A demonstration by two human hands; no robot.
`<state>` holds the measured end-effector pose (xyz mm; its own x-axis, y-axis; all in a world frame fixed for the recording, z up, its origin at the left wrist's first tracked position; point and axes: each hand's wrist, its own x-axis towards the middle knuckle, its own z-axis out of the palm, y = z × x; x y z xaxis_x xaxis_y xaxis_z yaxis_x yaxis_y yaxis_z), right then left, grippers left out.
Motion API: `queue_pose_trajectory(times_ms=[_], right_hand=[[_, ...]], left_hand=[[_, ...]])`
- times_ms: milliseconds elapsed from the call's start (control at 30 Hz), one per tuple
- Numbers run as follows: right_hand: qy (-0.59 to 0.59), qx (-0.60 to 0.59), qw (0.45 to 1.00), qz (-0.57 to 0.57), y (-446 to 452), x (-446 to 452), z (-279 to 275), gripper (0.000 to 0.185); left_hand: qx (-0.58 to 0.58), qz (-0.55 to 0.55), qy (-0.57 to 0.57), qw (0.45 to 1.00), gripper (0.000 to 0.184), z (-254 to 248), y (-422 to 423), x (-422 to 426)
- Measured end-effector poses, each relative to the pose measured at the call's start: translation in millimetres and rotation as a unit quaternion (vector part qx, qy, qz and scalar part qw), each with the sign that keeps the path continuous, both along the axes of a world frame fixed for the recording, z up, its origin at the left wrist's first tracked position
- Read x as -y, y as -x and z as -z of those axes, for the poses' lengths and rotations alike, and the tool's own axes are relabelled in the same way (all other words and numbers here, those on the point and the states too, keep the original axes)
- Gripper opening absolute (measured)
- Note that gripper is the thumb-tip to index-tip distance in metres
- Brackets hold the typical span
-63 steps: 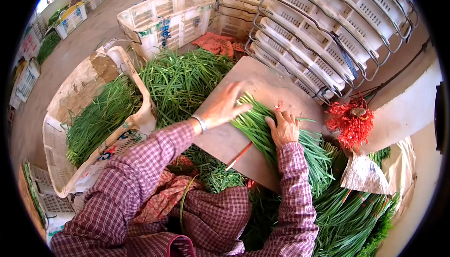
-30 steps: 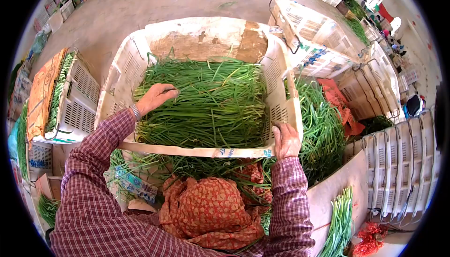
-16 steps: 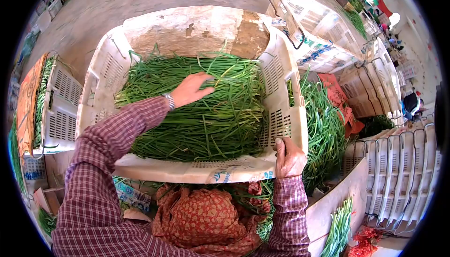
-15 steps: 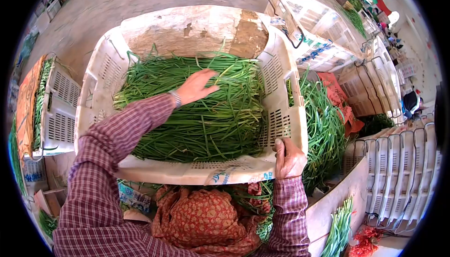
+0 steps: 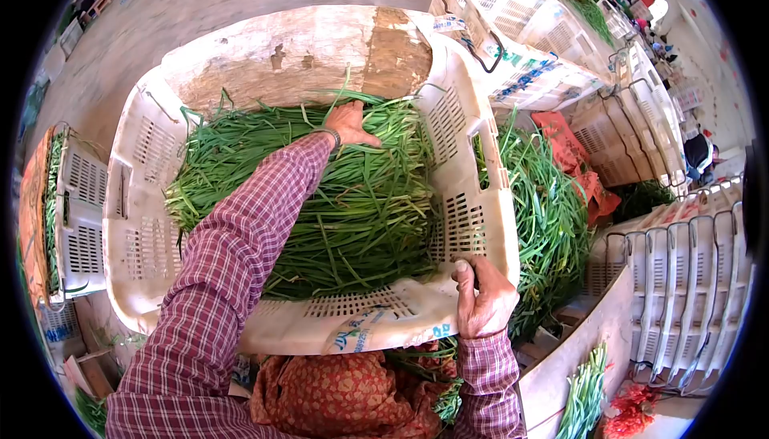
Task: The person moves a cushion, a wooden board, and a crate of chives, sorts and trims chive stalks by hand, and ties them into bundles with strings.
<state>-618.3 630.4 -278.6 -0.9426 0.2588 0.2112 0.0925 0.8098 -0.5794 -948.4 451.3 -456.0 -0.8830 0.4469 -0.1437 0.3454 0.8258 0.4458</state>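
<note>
A white plastic crate (image 5: 473, 175) stands in front of me, a worn board along its far side. Long green stalks (image 5: 352, 231) lie crosswise in it. My left hand (image 5: 348, 123) rests on the stalks near the far side, thumb apart, fingertips partly sunk among the leaves. At the near right corner, my right hand (image 5: 485, 299) has its fingers wrapped round the crate's rim. Below the near rim a red patterned cloth (image 5: 332, 395) covers the lap.
Loose greens (image 5: 549, 223) and a red sheet (image 5: 569, 151) lie to the right. Beyond are a white crate (image 5: 521, 30) and stacked crates (image 5: 681, 279). A board (image 5: 553, 383) at lower right holds a bunch of stalks (image 5: 585, 395), beside red ties (image 5: 630, 411).
My left hand has moved from the near left part of the stalks to the far side. The crate's near rim sits lower in view, with my right hand still on it.
</note>
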Motion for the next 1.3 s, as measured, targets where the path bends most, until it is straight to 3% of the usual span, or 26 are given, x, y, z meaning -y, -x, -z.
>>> queue_pose_trajectory(times_ms=[33, 100, 167, 267, 300, 367, 500, 567, 633, 667, 767, 833, 900, 933, 1033, 1200, 1233, 1267, 1300], right_hand=[[0.002, -0.001, 1.000, 0.001, 0, 0, 1, 0.013], [-0.005, 0.008, 1.000, 0.000, 0, -1, 1, 0.013], [-0.010, 0.000, 1.000, -0.003, 0, -3, 0, 0.012], [0.005, -0.025, 1.000, -0.015, 1, -5, 3, 0.008], [0.008, -0.025, 1.000, -0.012, 1, -5, 4, 0.008], [0.016, -0.022, 1.000, -0.011, 1, -5, 2, 0.009], [0.007, -0.043, 0.999, -0.015, 2, -6, 4, 0.009], [0.019, -0.041, 0.999, -0.020, 1, -7, 4, 0.009], [0.014, -0.051, 0.998, -0.020, 1, -7, 4, 0.009], [0.009, -0.060, 0.998, -0.021, 1, -7, 4, 0.009], [0.019, -0.060, 0.998, -0.017, 0, -7, 4, 0.010], [0.013, -0.063, 0.998, -0.013, -1, -6, 1, 0.010], [0.032, -0.045, 0.998, -0.019, -1, -7, 1, 0.011], [0.026, -0.047, 0.998, -0.020, -2, -7, 2, 0.012], [0.031, -0.054, 0.998, -0.017, -1, -5, -1, 0.012], [-0.048, -0.016, 0.997, -0.059, 7, -8, 3, 0.024], [-0.062, 0.004, 0.995, -0.072, 12, -9, 1, 0.028], [-0.097, 0.054, 0.990, -0.082, 22, -10, 2, 0.045], [-0.099, 0.049, 0.990, -0.089, 35, -6, 1, 0.045]], left_hand=[[-0.001, 0.001, 0.002, 1.000, 0.106, -6, 1, 2], [0.107, 0.018, -0.011, 0.994, 0.105, -13, 4, 1], [0.080, 0.034, -0.011, 0.996, 0.098, -12, -3, 0], [-0.031, 0.119, 0.022, 0.992, 0.079, -30, -26, -1], [-0.030, 0.122, 0.025, 0.992, 0.079, -28, -37, -1], [-0.181, 0.127, 0.013, 0.975, 0.076, -25, -50, 2], [-0.235, 0.182, -0.054, 0.953, 0.082, -22, -47, 0], [-0.193, 0.162, -0.056, 0.966, 0.089, -17, -47, -2], [0.005, 0.055, -0.038, 0.998, 0.094, -21, -50, -5], [-0.077, 0.053, -0.043, 0.995, 0.093, -9, -49, -4], [0.011, 0.045, 0.015, 0.999, 0.086, -23, -45, -8], [-0.026, 0.028, 0.027, 0.999, 0.077, -16, -41, -6], [0.018, -0.027, -0.124, 0.992, 0.067, 0, -30, 10], [0.070, -0.046, -0.218, 0.972, 0.063, -42, -48, 16], [0.106, -0.044, -0.439, 0.891, 0.051, -60, -45, 57], [0.121, -0.162, -0.475, 0.856, 0.046, -98, -73, 112], [0.114, -0.164, -0.478, 0.855, 0.046, -97, -73, 121], [0.126, -0.150, -0.500, 0.844, 0.045, -91, -72, 133], [0.138, -0.137, -0.521, 0.831, 0.045, -89, -74, 142]])
